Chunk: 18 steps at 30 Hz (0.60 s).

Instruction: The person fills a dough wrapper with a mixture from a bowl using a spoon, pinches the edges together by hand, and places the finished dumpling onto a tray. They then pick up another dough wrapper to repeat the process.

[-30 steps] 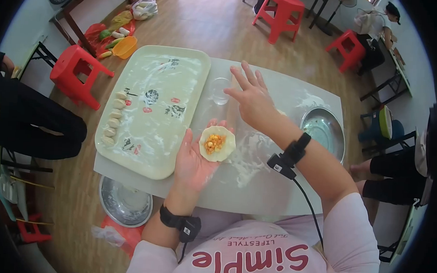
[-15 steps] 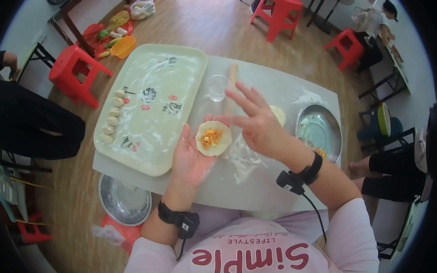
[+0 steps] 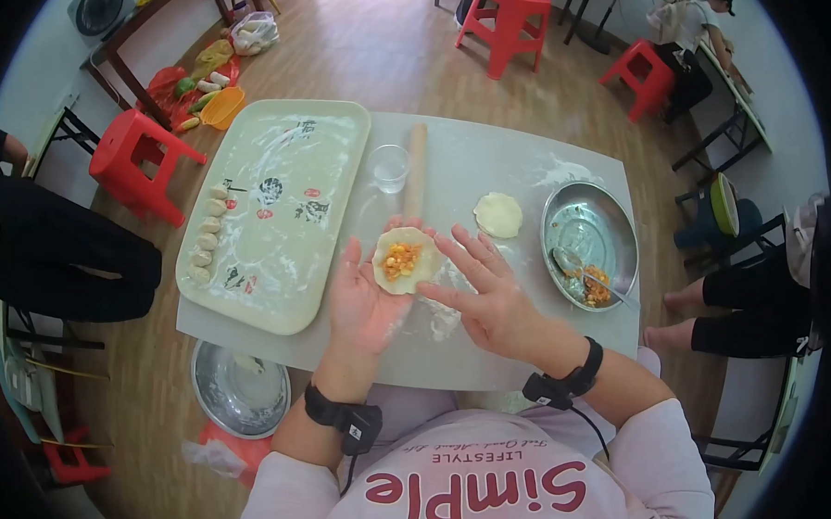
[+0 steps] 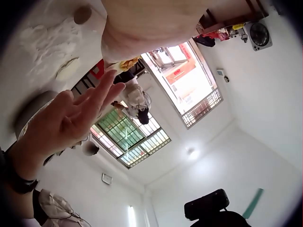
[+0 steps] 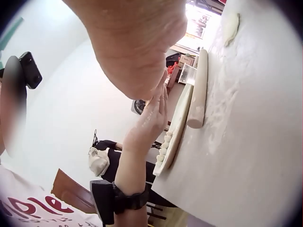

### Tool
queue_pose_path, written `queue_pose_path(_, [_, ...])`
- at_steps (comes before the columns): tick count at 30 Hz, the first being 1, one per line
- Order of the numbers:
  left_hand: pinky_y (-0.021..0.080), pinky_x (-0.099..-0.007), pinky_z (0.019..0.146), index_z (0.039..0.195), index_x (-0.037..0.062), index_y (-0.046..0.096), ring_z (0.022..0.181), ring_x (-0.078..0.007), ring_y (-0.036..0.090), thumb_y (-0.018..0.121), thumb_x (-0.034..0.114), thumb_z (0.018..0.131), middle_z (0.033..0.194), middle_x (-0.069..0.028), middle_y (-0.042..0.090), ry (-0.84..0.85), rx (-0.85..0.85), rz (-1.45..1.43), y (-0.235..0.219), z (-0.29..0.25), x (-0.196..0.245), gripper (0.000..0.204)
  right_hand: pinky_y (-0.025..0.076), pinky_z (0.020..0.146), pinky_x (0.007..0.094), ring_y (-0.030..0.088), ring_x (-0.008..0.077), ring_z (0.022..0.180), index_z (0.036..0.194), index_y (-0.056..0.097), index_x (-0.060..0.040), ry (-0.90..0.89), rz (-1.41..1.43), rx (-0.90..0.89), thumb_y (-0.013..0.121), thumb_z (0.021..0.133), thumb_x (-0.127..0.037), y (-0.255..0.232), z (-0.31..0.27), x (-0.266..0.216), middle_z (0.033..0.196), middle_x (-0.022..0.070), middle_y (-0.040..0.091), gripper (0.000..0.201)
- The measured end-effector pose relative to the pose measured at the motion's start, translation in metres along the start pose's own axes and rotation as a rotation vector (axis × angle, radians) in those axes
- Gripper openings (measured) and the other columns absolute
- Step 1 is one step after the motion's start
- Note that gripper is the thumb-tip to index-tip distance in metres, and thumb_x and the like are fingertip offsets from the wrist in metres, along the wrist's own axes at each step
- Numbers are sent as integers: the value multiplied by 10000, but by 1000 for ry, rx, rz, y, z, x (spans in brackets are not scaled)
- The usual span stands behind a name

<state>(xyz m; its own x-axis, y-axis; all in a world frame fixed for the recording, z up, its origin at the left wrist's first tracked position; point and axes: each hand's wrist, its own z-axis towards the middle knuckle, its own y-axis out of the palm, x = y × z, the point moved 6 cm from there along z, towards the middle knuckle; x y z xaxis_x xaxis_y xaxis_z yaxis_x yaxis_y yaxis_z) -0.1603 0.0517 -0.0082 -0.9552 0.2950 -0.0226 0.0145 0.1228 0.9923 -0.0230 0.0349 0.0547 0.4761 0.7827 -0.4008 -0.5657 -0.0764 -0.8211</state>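
Observation:
My left hand (image 3: 362, 308) lies palm up over the table, and a round dough wrapper (image 3: 380, 275) rests on its fingers. A small heap of orange and yellow filling (image 3: 401, 261) sits in the wrapper's middle. From the right comes my right hand (image 3: 501, 310), its fingers extended, with the thumb and forefinger tips right at the wrapper's edge. The left wrist view shows this right hand (image 4: 66, 118) from the side, its fingers reaching to the wrapper. In the right wrist view my left hand (image 5: 149, 118) is partly hidden behind the right one.
A pale tray (image 3: 296, 245) with a row of dumplings (image 3: 209, 225) stands on the left. Behind my hands are a clear cup (image 3: 389, 168) and a rolling pin (image 3: 416, 167). Another wrapper (image 3: 498, 215) lies right, beside a metal bowl (image 3: 591, 235) with filling and a spoon.
My right hand has come down from near the cup and rolling pin to the wrapper's right edge. The flat wrapper and the spoon in the bowl are now uncovered. The left hand stays under its wrapper.

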Motion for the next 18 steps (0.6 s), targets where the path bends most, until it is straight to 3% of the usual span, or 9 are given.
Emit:
queue_pose_path(3, [285,-483,1126,1397,-6,330,1362,-347,326,301,389,1016,1443,-199,367,-30,-36,-24,2,-1,-4,549,311,1058,594,336,412,1350,1205,628,-210,65,8,100,608,646,59,-2,-4,0,1464,167,364,620])
queue_pose_path(10, [281,-482,1129,1402,-8,329,1359,-358,325,310,389,1013,1437,-202,376,-17,11,77,-3,-1,-10,555,313,1055,591,330,413,1353,1211,629,-224,52,-33,63,607,641,56,16,-18,-8,1458,193,365,635])
queue_pose_path(15, [274,-484,1133,1401,-7,328,1359,-359,325,301,382,1018,1443,-204,366,-29,34,24,-4,-3,-13,547,325,1059,561,353,420,1342,1207,635,-215,199,-119,171,610,653,35,2,-28,13,1448,193,383,608])
queue_pose_path(18, [276,-483,1133,1392,-8,338,1360,-358,325,298,380,1019,1440,-204,371,-68,27,50,-6,-2,-19,540,327,1064,546,365,412,1337,1199,639,-208,115,-106,156,618,656,34,5,-31,1,1426,195,414,595])
